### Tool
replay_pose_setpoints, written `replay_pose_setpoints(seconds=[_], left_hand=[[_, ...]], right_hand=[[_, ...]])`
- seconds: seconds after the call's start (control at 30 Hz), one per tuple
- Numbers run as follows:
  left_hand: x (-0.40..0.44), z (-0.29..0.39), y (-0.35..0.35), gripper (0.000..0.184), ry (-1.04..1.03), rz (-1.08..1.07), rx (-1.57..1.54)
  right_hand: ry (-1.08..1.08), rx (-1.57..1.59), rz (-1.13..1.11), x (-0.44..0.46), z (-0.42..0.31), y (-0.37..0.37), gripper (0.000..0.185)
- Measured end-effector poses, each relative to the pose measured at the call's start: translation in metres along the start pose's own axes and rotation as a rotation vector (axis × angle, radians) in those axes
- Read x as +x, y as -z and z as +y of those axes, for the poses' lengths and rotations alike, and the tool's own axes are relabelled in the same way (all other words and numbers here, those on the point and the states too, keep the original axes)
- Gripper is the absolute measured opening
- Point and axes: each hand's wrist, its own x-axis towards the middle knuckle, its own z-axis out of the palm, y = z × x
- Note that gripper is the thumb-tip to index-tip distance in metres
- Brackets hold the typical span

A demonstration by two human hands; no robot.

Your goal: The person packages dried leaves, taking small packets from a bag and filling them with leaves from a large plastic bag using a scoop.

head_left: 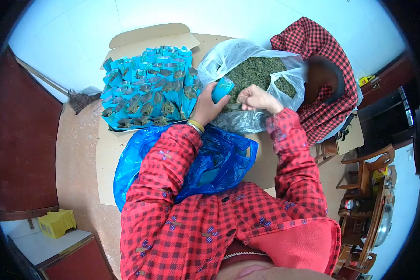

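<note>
My left hand (206,105) is wrapped around a small teal-blue packet (223,88), held tilted at the near left edge of a large clear plastic bag (217,58). Loose dried green leaves (255,70) fill that bag, which lies wide at the mouth. Just right of the packet, my right hand (259,99) hovers over the leaves with its fingers curled together; what they hold, if anything, is hidden. To the left, many similar blue packets (147,91) stand upright in tight rows, their tops showing dark leaf matter.
A crumpled blue plastic bag (226,154) lies between my arms and the packets. Cardboard (149,35) lines the table. Red-and-black checked cloth (329,44) sits at the right. A wooden chair (368,165) stands further right; a yellow box (57,223) is at lower left.
</note>
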Motion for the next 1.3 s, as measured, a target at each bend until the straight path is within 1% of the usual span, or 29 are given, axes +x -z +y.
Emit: replay_pose_setpoints(seconds=[0.03,0.07,0.1,0.17,0.2,0.23,0.3,0.33,0.37,0.43,0.5,0.6,0.67,0.7,0.77,0.8,0.83,0.9,0.93,0.97,1.03,1.07,1.1,1.17,1.2,1.23,1.3], left_hand=[[0.0,-0.001,-0.001,0.059,0.007,0.01,-0.005],[-0.001,-0.001,-0.001,0.059,0.006,0.011,-0.002],[-0.001,-0.002,-0.002,0.059,-0.007,0.016,-0.009],[0.0,-0.001,-0.001,0.059,-0.021,0.019,-0.011],[0.0,0.001,0.0,0.059,-0.002,0.006,-0.018],[0.0,0.002,0.001,0.059,0.016,-0.008,-0.025],[0.0,0.003,0.002,0.059,0.022,-0.022,0.001],[0.0,0.004,0.002,0.059,0.025,-0.03,0.024],[0.001,0.005,0.002,0.059,0.021,-0.034,0.02],[0.001,0.006,0.003,0.059,0.019,-0.038,0.019],[0.001,0.007,0.003,0.06,0.017,-0.047,0.02],[0.002,0.005,0.002,0.061,-0.004,-0.054,0.057],[0.002,0.001,0.0,0.063,-0.035,-0.066,0.09],[0.001,0.0,-0.001,0.063,-0.035,-0.067,0.09],[0.001,-0.002,-0.001,0.065,-0.052,-0.058,0.099],[0.001,-0.001,-0.001,0.065,-0.051,-0.056,0.1],[0.001,-0.001,0.0,0.065,-0.045,-0.067,0.087],[0.001,0.0,0.001,0.066,-0.036,-0.077,0.075],[0.001,0.0,0.001,0.066,-0.035,-0.075,0.072],[0.0,0.001,0.001,0.066,-0.033,-0.073,0.067],[0.0,-0.001,-0.001,0.065,-0.043,-0.058,0.074],[0.0,-0.001,-0.001,0.065,-0.055,-0.044,0.084],[0.0,-0.001,-0.001,0.065,-0.056,-0.042,0.086],[0.0,0.002,0.001,0.064,-0.022,-0.055,0.072],[0.0,0.002,0.001,0.064,-0.025,-0.05,0.076],[0.0,0.002,0.0,0.063,-0.037,-0.038,0.065],[0.001,0.001,-0.001,0.062,-0.053,-0.024,0.058]], right_hand=[[-0.106,0.15,-0.042,0.009,-0.001,-0.004,0.016],[-0.126,0.187,0.013,0.029,0.016,-0.016,0.017],[-0.122,0.188,0.014,0.044,0.025,-0.023,0.017],[-0.042,-0.176,0.285,0.065,0.038,-0.032,0.018],[0.004,-0.209,0.387,0.067,0.039,-0.035,0.018],[0.004,-0.204,0.388,0.069,0.041,-0.033,0.018],[0.02,-0.292,0.611,0.065,0.04,-0.028,0.017],[0.07,-0.307,0.695,0.06,0.038,-0.025,0.018],[0.057,-0.283,0.676,0.054,0.036,-0.017,0.018],[0.118,-0.162,0.707,0.038,0.028,-0.007,0.019],[0.158,-0.052,0.681,0.016,0.018,0.003,0.02],[0.196,-0.048,0.697,-0.013,-0.005,0.008,0.018],[0.304,-0.167,0.74,-0.028,-0.02,0.004,0.015],[0.303,-0.168,0.74,-0.032,-0.022,0.0,0.015],[0.483,-0.566,0.831,-0.039,-0.027,-0.007,0.014],[0.418,-0.65,0.76,-0.047,-0.037,-0.009,0.018],[0.42,-0.65,0.759,-0.048,-0.038,-0.011,0.018],[0.516,-0.697,0.784,-0.048,-0.04,-0.013,0.019],[0.593,-0.646,0.89,-0.047,-0.04,-0.012,0.012],[0.593,-0.647,0.888,-0.045,-0.037,-0.011,0.012],[0.311,-0.671,0.832,-0.042,-0.031,-0.006,0.01],[-0.001,-0.721,0.642,-0.038,-0.031,-0.004,0.015],[0.001,-0.72,0.643,-0.03,-0.021,-0.003,0.015],[-0.016,-0.492,0.382,-0.002,0.012,-0.006,0.021],[-0.034,-0.291,0.266,0.013,0.016,-0.005,0.024],[-0.137,-0.12,0.234,0.023,0.012,-0.01,0.022],[-0.02,-0.272,0.46,0.067,0.036,-0.028,0.021]])
